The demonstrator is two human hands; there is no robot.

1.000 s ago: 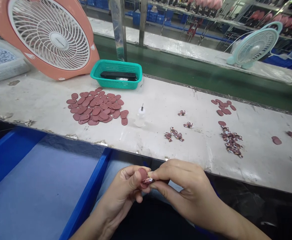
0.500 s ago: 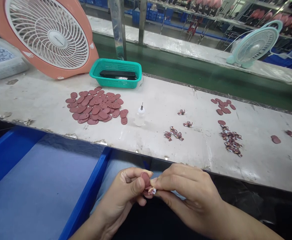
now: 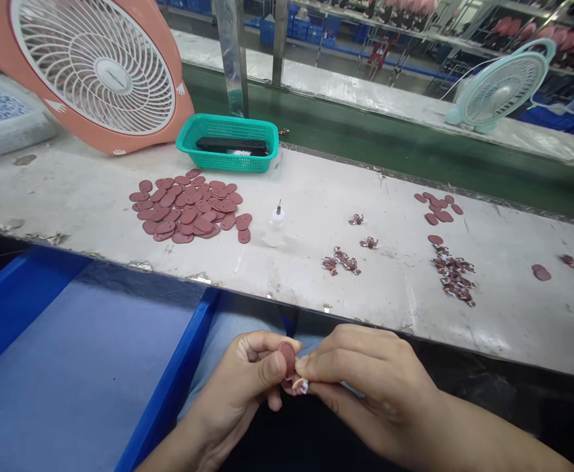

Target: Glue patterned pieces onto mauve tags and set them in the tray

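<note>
My left hand (image 3: pixel 250 380) pinches a small dark-red oval piece (image 3: pixel 287 356) between thumb and fingers, just below the table's front edge. My right hand (image 3: pixel 365 380) is closed too, its fingertips pinching a tiny red-and-white scrap (image 3: pixel 299 385) against that piece. The two hands touch at the fingertips. On the table lie a large heap of the same red oval pieces (image 3: pixel 189 208) at the left and a clear glue bottle (image 3: pixel 274 227) with a needle tip near the middle.
A teal basket (image 3: pixel 228 143) with a black object stands at the back, beside an orange fan (image 3: pixel 90 69). Small scrap piles (image 3: pixel 453 274) and several ovals (image 3: pixel 439 211) lie at the right. A blue tray (image 3: pixel 71 367) sits below left. A green conveyor (image 3: pixel 390 147) and a mint fan (image 3: pixel 500 88) are behind.
Both hands have dropped slightly lower and nearer to me, still pinching the oval piece and scrap. The things on the table have not moved.
</note>
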